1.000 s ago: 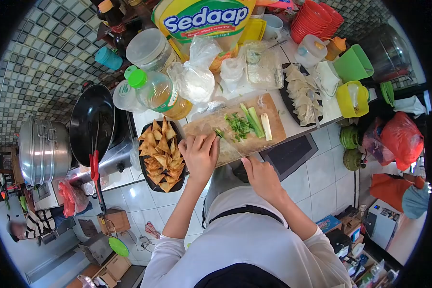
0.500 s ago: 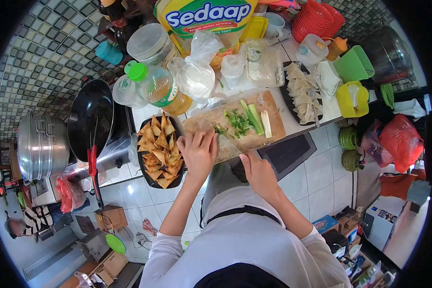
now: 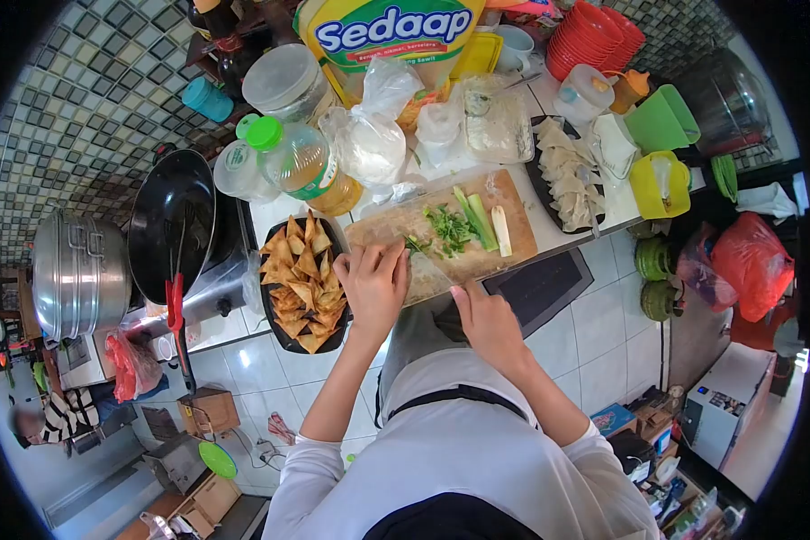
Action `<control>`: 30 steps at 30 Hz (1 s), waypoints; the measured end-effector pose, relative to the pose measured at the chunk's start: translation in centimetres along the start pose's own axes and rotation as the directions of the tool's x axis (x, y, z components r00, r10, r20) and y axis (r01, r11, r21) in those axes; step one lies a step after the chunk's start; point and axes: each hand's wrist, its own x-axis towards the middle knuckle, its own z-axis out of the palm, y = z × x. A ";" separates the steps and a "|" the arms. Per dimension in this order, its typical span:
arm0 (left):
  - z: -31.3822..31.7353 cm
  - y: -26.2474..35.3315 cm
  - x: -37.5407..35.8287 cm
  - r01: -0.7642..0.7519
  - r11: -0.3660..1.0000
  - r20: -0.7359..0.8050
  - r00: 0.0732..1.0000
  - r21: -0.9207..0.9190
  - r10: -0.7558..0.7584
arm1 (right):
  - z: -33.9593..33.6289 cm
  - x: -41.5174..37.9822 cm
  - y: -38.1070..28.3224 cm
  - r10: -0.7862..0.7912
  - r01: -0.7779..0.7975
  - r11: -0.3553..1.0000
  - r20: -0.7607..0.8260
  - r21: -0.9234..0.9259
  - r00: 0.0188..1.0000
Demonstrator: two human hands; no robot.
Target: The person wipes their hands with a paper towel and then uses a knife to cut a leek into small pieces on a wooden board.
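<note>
My left hand (image 3: pixel 374 281) presses on the left part of the wooden cutting board (image 3: pixel 511 196), its fingers curled over green onion leaves (image 3: pixel 416 244) that mostly hide beneath them. A knife (image 3: pixel 437 272) is gripped in my right hand (image 3: pixel 490 322), its blade lying close to my left fingertips, over the board's near edge. Chopped green onion (image 3: pixel 449 230) forms a loose pile just right of the blade. Beyond that pile rest longer green onion stalks (image 3: pixel 480 222) and a white stalk piece (image 3: pixel 500 231).
Fried triangular pastries (image 3: pixel 303 279) fill a black tray left of the board. Uncooked wrappers (image 3: pixel 567 175) lie on a dark tray to the right. An oil bottle (image 3: pixel 310 171), a bag of white powder (image 3: pixel 369 148) and a yellow tub (image 3: pixel 661 186) stand around. Far left is a wok (image 3: pixel 171 225).
Both hands keep nearly the same position on the board, with the knife still beside my left fingers. The view has shifted very slightly.
</note>
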 end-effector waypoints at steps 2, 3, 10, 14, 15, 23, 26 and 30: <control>0.1 -0.1 0.0 0.019 1.000 0.005 1.000 -0.025 -0.019 | -0.1 -0.4 0.5 0.000 0.000 1.000 0.000 0.029 1.000; 0.1 -0.2 0.0 0.021 0.999 0.004 1.000 -0.025 -0.021 | 0.0 -0.6 0.6 0.001 -0.001 0.998 0.002 0.061 1.000; 0.2 -0.3 0.0 0.030 0.999 0.012 0.999 -0.045 -0.030 | 0.3 0.3 0.1 0.020 -0.020 1.000 -0.013 0.009 1.000; 0.0 -0.1 0.1 0.040 0.997 0.008 0.999 -0.059 -0.040 | -0.3 0.1 1.4 0.033 -0.025 0.988 -0.052 0.151 0.998; -0.1 0.0 0.2 0.040 0.997 0.008 0.999 -0.060 -0.039 | -0.5 0.0 1.2 0.043 -0.038 0.984 -0.021 0.176 0.999; -0.4 -0.1 0.5 0.070 0.996 0.034 0.997 -0.058 -0.068 | 0.5 -0.1 0.0 -0.030 0.027 0.972 0.010 0.233 0.999; -0.4 -0.1 0.6 0.093 0.994 0.042 0.995 -0.066 -0.090 | 0.6 0.0 -0.3 -0.020 0.015 0.977 0.020 0.214 1.000; -0.6 -0.1 1.0 0.099 0.994 0.066 0.993 -0.055 -0.095 | 0.4 0.2 -0.4 -0.030 0.028 0.986 0.013 0.167 0.999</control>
